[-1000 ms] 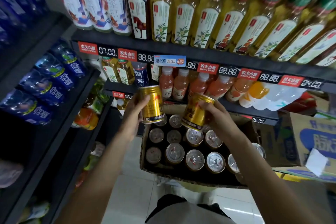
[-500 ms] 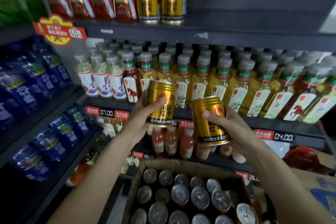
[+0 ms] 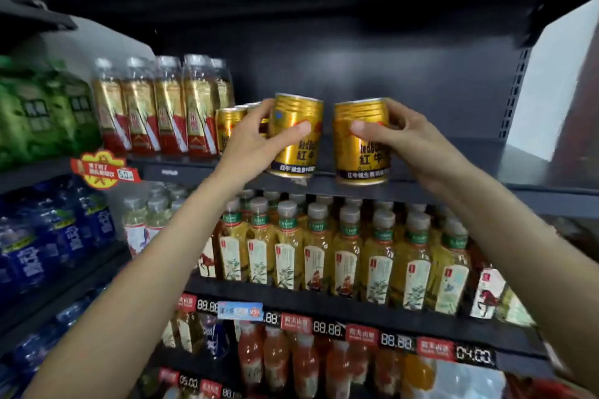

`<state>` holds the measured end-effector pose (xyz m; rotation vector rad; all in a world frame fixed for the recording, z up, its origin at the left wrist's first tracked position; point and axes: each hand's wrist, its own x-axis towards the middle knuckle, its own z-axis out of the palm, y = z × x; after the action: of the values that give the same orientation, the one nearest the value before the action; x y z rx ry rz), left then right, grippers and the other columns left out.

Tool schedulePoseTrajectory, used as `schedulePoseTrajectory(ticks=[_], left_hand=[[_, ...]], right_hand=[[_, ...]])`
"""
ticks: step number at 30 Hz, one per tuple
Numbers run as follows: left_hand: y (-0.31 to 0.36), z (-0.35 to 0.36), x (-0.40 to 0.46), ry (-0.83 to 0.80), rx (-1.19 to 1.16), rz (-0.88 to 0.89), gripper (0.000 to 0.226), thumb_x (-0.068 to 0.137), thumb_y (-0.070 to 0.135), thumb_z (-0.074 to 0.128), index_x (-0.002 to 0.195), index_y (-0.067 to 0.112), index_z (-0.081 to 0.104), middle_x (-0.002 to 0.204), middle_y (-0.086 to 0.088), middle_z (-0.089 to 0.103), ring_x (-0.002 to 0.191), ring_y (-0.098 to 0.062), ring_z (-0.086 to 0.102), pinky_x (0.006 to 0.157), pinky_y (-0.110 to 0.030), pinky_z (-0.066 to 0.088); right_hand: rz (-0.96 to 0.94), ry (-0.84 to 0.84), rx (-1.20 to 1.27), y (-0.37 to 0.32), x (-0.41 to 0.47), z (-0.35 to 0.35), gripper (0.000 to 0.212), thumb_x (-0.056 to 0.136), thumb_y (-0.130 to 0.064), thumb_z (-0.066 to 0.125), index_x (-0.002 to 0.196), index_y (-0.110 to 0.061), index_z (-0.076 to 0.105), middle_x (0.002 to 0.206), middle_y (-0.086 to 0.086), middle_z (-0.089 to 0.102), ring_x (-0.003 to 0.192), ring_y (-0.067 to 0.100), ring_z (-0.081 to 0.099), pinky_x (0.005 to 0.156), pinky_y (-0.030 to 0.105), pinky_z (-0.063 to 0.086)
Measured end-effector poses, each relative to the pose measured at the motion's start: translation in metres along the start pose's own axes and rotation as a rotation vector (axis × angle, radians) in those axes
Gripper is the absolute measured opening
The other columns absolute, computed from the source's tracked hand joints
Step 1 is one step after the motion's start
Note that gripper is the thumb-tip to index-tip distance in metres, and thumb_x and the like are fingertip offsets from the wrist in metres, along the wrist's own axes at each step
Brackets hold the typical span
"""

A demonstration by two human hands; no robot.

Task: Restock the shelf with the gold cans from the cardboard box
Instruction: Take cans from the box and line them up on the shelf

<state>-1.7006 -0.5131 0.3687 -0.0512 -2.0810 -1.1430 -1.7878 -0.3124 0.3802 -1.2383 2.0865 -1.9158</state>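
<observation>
Two gold cans held up at the dark shelf, centre of frame.

The left hand (image 3: 256, 142) grips one gold can (image 3: 296, 139), the right hand (image 3: 408, 142) grips another (image 3: 361, 142), both at the shelf (image 3: 453, 186) lip; shelved gold cans (image 3: 228, 126) stand just left, bottled tea (image 3: 317, 253) fills the tier below.

This is a shop, in its drinks aisle: dark metal shelving (image 3: 405, 186) carries tight rows of identical bottled teas (image 3: 346, 256), each label facing out. Below those bottles, the shelf edge bears red brand tags and digital price displays (image 3: 327, 329), and more bottled drinks (image 3: 291, 363) stand beneath. To the left of the teas a starburst promotional sign (image 3: 100, 168) hangs above blue-wrapped water packs (image 3: 55, 243).
</observation>
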Motion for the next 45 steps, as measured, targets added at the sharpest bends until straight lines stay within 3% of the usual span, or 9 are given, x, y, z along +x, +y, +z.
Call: schedulePoseTrajectory(ticks=[4, 9, 12, 28, 31, 33, 35, 40, 45], left_hand=[[-0.007, 0.037, 0.053, 0.065, 0.102, -0.001, 0.043, 0.076, 0.052, 0.068, 0.11, 0.029, 0.055, 0.108, 0.009, 0.063, 0.102, -0.009, 0.059, 0.092, -0.029, 0.046], [-0.031, 0.078, 0.101, 0.072, 0.227, -0.02, 0.071, 0.079, 0.052, 0.065, 0.136, 0.018, 0.039, 0.127, -0.002, 0.056, 0.117, -0.02, 0.052, 0.101, -0.039, 0.043], [-0.042, 0.094, 0.121, 0.028, 0.266, -0.041, 0.069, 0.087, 0.045, 0.059, 0.141, 0.015, 0.03, 0.134, -0.005, 0.052, 0.124, -0.023, 0.048, 0.098, -0.03, 0.038], [-0.103, 0.135, 0.181, -0.132, 0.38, -0.092, 0.079, 0.091, 0.037, 0.057, 0.145, 0.004, 0.011, 0.145, -0.015, 0.035, 0.131, -0.025, 0.04, 0.105, -0.033, 0.036], [-0.09, 0.131, 0.173, -0.068, 0.833, 0.189, 0.09, 0.084, 0.049, 0.061, 0.147, 0.01, 0.011, 0.15, -0.013, 0.024, 0.136, -0.028, 0.028, 0.108, -0.039, 0.031], [-0.083, 0.129, 0.174, -0.054, 1.263, 0.553, 0.086, 0.082, 0.059, 0.055, 0.145, 0.013, 0.021, 0.146, -0.011, 0.032, 0.13, -0.029, 0.034, 0.104, -0.041, 0.033], [-0.082, 0.127, 0.181, -0.076, 1.471, 0.676, 0.083, 0.081, 0.065, 0.049, 0.141, 0.011, 0.03, 0.137, -0.01, 0.043, 0.121, -0.029, 0.042, 0.099, -0.041, 0.035], [-0.089, 0.126, 0.188, -0.109, 1.453, 0.559, 0.074, 0.081, 0.063, 0.053, 0.128, 0.007, 0.043, 0.127, -0.011, 0.05, 0.117, -0.028, 0.047, 0.098, -0.04, 0.034], [-0.104, 0.115, 0.187, -0.14, 1.194, 0.382, 0.068, 0.083, 0.043, 0.065, 0.134, 0.009, 0.035, 0.134, -0.009, 0.043, 0.125, -0.026, 0.043, 0.102, -0.039, 0.037]], right_hand=[[-0.017, 0.151, -0.121, 0.013, 0.051, -0.032, 0.053, 0.071, -0.035, 0.078, 0.116, -0.017, 0.056, 0.111, 0.001, 0.063, 0.101, 0.014, 0.062, 0.079, 0.024, 0.049], [0.07, 0.209, -0.29, 0.043, 0.106, -0.068, 0.067, 0.071, -0.03, 0.08, 0.125, -0.013, 0.044, 0.117, 0.005, 0.054, 0.108, 0.022, 0.057, 0.082, 0.035, 0.054], [0.133, 0.206, -0.359, 0.064, 0.13, -0.079, 0.074, 0.068, -0.03, 0.082, 0.129, -0.012, 0.043, 0.125, 0.009, 0.053, 0.114, 0.026, 0.055, 0.091, 0.042, 0.052], [0.112, 0.084, -0.597, 0.111, 0.191, -0.092, 0.076, 0.081, -0.031, 0.071, 0.14, -0.007, 0.032, 0.139, 0.013, 0.048, 0.126, 0.027, 0.048, 0.095, 0.03, 0.043], [0.039, -0.07, -0.765, 0.108, 0.185, -0.103, 0.092, 0.079, -0.037, 0.071, 0.148, -0.015, 0.015, 0.149, 0.014, 0.032, 0.135, 0.031, 0.034, 0.107, 0.037, 0.033], [-0.104, -0.11, -1.142, 0.106, 0.18, -0.112, 0.096, 0.077, -0.047, 0.07, 0.149, -0.023, 0.012, 0.149, 0.013, 0.025, 0.135, 0.035, 0.029, 0.11, 0.045, 0.03], [-0.276, -0.11, -1.458, 0.104, 0.175, -0.115, 0.085, 0.081, -0.051, 0.063, 0.148, -0.027, 0.016, 0.148, 0.01, 0.026, 0.131, 0.034, 0.033, 0.107, 0.047, 0.033], [-0.326, -0.13, -1.445, 0.106, 0.177, -0.1, 0.068, 0.088, -0.036, 0.059, 0.145, -0.024, 0.023, 0.138, 0.008, 0.041, 0.119, 0.029, 0.051, 0.093, 0.039, 0.045], [-0.329, -0.124, -1.459, 0.112, 0.198, -0.086, 0.066, 0.088, -0.034, 0.06, 0.143, -0.022, 0.025, 0.137, 0.008, 0.043, 0.118, 0.03, 0.052, 0.098, 0.04, 0.041]])
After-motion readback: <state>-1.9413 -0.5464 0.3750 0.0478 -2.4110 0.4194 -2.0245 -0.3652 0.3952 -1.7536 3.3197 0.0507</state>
